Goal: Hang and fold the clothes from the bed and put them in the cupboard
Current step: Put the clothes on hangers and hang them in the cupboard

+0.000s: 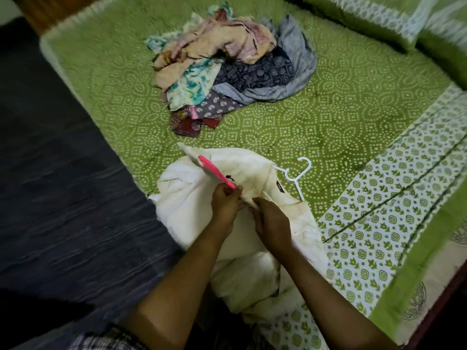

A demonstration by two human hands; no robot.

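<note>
Pink hanger [216,173] sits in curled fingers [233,192] of the left hand [226,205]; right hand [273,222] pinches cream garment [183,202].

Bed [341,117] fills most of view, covered by green sheet with white dotted swirl print. Sheet border [379,210] at right: white, green leaf and spiral motifs. Two matching green pillows [379,18] at top right corner. Dark grey floor [50,173] along left, blurred. Brown wooden surface [35,11] at top left. Dark reddish frame edge [439,311] at bottom right. Light dim, soft.
</note>
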